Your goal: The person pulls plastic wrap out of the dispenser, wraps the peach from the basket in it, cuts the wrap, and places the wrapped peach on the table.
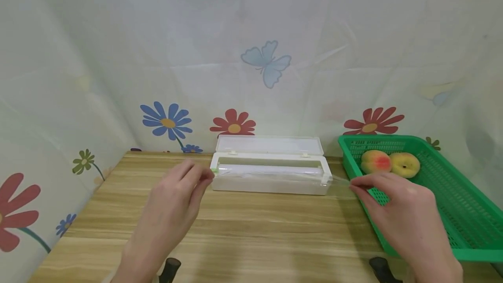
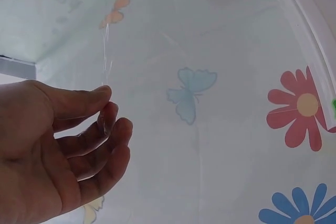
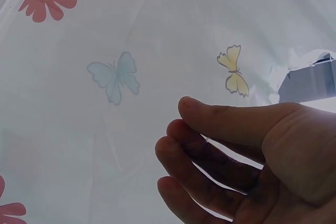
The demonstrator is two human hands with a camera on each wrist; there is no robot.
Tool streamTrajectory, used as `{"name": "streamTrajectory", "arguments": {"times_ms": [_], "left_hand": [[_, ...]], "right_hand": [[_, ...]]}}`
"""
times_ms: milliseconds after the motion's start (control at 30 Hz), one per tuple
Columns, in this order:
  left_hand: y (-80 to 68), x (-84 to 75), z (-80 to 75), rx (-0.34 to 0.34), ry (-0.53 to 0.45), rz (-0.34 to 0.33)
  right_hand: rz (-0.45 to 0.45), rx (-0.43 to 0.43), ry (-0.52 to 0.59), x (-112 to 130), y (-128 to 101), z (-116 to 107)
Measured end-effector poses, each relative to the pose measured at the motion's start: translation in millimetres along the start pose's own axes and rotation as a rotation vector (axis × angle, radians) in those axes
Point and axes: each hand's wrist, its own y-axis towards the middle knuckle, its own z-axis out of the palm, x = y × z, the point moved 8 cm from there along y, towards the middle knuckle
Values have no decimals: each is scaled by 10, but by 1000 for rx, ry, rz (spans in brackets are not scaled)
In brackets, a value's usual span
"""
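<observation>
A white cling film box (image 1: pixel 269 184) stands at the table's back with its lid (image 1: pixel 269 144) raised. Inside lies a white roll of cling film (image 1: pixel 271 170). The left hand (image 1: pixel 173 206) pinches clear film between thumb and index finger, just off the box's left end. Thin shiny streaks of that film (image 2: pixel 107 51) rise from its fingertips in the left wrist view. Past the box's right end, the right hand (image 1: pixel 404 211) pinches the other side of the film (image 1: pixel 339 181), which runs from the box to its fingertips.
A green plastic basket (image 1: pixel 463 184) stands on the right, partly behind the right hand, with two peaches (image 1: pixel 376 161) at its far end. Beneath everything is a wood-grain table (image 1: pixel 251 235). A cloth backdrop (image 1: pixel 196 34) with flowers and butterflies hangs behind.
</observation>
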Motion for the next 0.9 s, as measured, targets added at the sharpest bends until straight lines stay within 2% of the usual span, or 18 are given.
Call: {"name": "streamTrajectory", "arguments": {"times_ms": [400, 667, 900], "left_hand": [[-93, -37, -3, 47, 17, 8], [-147, -55, 6, 105, 44, 10], [-185, -42, 74, 158, 49, 13]], "right_hand": [[-10, 42, 10, 11, -78, -14], [23, 129, -29, -6, -110, 30], [49, 194, -44, -28, -151, 74]]}}
